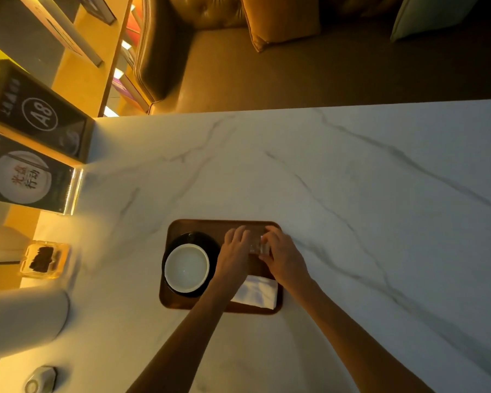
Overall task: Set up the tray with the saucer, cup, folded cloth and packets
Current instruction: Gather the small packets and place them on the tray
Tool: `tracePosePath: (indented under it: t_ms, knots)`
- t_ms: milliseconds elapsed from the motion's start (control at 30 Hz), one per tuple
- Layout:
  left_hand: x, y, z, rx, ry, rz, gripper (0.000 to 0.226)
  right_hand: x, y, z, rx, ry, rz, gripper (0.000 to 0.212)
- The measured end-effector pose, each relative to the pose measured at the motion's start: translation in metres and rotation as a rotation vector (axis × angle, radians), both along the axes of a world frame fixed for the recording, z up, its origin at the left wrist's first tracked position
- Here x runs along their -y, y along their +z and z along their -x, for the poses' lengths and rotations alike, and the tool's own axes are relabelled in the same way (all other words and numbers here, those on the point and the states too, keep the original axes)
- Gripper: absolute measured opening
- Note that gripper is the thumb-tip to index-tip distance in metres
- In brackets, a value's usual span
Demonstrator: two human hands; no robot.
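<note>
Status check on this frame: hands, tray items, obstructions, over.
Left hand touches, right hand pinches packets over tray. Cup on saucer, cloth on tray. Nothing in the way.

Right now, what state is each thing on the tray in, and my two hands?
tray: flat on the marble table.
saucer: on the tray's left, under the cup.
cup: upright on the saucer, looks empty.
folded cloth: lying at the tray's near right corner.
packets: at the tray's far right, between both hands.
left hand: fingers resting on the packets.
right hand: pinching the packets' end.
</note>
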State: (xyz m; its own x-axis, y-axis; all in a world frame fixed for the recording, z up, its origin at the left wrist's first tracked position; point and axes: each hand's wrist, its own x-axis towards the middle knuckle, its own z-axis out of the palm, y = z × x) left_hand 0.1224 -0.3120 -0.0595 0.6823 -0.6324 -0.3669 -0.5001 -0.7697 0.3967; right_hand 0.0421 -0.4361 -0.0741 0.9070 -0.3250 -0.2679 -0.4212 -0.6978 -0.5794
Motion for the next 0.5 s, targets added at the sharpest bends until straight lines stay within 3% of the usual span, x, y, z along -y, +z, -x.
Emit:
tracePosePath:
  t_ms: [167,500]
  knots:
    - [-0.001,-0.007,-0.016,0.009,-0.208,-0.044,0.056,0.002,-0.016,-0.003,-0.021,0.098,0.133,0.040]
    - [-0.007,-0.008,-0.014,0.053,-0.179,0.030,0.051,-0.002,-0.020,0.002,0.081,0.030,0.153,0.028]
